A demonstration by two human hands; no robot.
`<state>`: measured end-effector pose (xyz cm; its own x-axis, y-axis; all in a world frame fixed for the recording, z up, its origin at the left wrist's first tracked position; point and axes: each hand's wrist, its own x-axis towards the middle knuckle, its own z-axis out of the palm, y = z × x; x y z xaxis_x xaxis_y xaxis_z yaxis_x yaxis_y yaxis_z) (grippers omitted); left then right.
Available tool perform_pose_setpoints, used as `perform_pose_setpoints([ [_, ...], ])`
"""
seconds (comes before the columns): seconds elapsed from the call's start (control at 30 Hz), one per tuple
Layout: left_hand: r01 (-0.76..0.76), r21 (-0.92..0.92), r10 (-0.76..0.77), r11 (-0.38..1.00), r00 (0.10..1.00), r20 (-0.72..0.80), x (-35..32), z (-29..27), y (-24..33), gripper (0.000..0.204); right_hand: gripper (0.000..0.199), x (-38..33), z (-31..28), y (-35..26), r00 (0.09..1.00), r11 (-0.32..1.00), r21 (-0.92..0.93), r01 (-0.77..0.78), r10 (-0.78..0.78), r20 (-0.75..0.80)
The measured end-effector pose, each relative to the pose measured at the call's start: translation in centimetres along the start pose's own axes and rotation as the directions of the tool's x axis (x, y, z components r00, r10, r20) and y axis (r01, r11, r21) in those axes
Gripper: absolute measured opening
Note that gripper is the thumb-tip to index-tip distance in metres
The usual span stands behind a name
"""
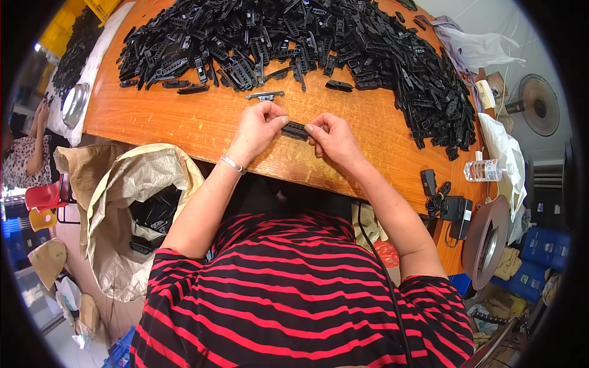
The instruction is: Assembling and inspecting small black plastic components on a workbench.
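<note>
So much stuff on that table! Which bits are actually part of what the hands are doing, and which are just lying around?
In use:
- left hand
- right hand
- small black plastic part held between them
- heap of black plastic parts
- grey metal piece
- open sack holding similar parts

Lying about:
- water bottle
- charger and cable
- fan

Bare wooden table (pixel 178 122) lies open left of the hands and along the near edge. A heap of black plastic parts (pixel 319 37) blocks the far side and curves down the right, with a grey metal piece (pixel 265 95) just before it
</note>
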<state>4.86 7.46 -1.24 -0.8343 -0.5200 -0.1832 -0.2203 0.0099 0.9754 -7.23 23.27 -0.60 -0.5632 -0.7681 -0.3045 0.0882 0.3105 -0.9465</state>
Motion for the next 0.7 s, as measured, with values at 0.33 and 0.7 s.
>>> perform_pose_setpoints([
  [0.33,0.06,0.05,-0.06,0.997,0.998,0.0,-0.2,-1.0,-0.4,0.007,0.016,0.2,0.9,-2.7,0.985,0.967,-0.211,-0.141,0.158,0.063],
  [0.7,-0.149,0.342,0.151,0.928,0.988,0.021,0.6,-1.3,-3.5,0.012,0.021,0.2,0.7,-4.5,0.959,0.91,-0.362,-0.201,0.259,0.119],
])
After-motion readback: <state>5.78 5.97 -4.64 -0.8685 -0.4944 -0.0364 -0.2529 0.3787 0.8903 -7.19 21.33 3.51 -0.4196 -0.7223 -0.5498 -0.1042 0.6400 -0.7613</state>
